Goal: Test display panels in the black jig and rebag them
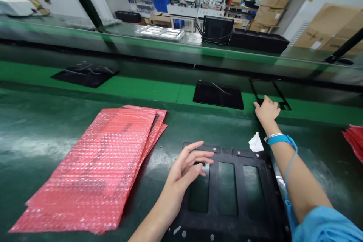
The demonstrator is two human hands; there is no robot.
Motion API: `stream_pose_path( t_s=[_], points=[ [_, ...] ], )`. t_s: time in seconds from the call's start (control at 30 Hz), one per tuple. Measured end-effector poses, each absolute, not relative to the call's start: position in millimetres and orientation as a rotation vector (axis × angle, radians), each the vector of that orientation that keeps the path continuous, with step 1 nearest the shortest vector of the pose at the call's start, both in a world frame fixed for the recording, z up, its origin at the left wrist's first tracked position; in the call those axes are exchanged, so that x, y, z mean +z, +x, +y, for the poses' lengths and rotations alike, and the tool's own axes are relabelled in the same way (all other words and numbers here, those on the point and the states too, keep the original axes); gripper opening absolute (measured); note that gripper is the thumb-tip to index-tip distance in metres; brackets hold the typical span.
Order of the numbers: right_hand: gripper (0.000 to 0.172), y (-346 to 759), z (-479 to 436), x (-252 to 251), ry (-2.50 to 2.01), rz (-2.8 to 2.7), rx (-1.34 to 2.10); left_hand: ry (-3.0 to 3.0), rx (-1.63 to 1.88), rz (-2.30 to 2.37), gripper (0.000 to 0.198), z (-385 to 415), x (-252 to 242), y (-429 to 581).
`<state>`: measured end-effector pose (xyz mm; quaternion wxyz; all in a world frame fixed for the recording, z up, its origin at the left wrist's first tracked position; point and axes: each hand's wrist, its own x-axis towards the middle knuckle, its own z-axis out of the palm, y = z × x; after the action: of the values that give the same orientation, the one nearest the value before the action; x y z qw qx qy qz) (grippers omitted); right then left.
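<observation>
My left hand (190, 164) hovers over the upper left part of a black fixture frame (239, 193) with rectangular openings, its fingers apart and nothing in them. My right hand (267, 110) reaches out to the green strip at the back, at the near edge of a thin black rectangular frame (283, 98). Its fingers are spread, and whether they touch the frame is hard to make out. Left of that hand lies a flat black panel (218, 95). A blue wrist strap (282, 140) with a cord circles my right wrist.
Red bubble-wrap bags (93, 166) are stacked on the left, and more red bags (356, 141) lie at the right edge. A crumpled white scrap (256, 143) sits by the fixture. Another black panel (86, 74) rests far left. A raised shelf (127, 39) runs across the back.
</observation>
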<state>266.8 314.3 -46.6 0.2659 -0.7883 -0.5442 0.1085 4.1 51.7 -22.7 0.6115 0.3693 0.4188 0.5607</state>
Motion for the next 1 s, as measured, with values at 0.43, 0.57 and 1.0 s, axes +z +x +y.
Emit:
stream_pose_path(
  t_s=[0.43, 0.57, 1.0],
  points=[
    [0.068, 295, 290, 7, -2.046, -1.570, 0.575, 1.158, 1.425, 1.207, 0.047, 46, -16, -1],
    [0.066, 319, 190, 16, -1.764, -1.670, 0.754, 1.633, 1.578, 1.776, 0.039, 38, -3, -36],
    [0.063, 360, 13, -53, -1.234, -2.666, 0.281, 1.416, 0.770, 2.868, 0.030, 16, -48, -145]
  ],
)
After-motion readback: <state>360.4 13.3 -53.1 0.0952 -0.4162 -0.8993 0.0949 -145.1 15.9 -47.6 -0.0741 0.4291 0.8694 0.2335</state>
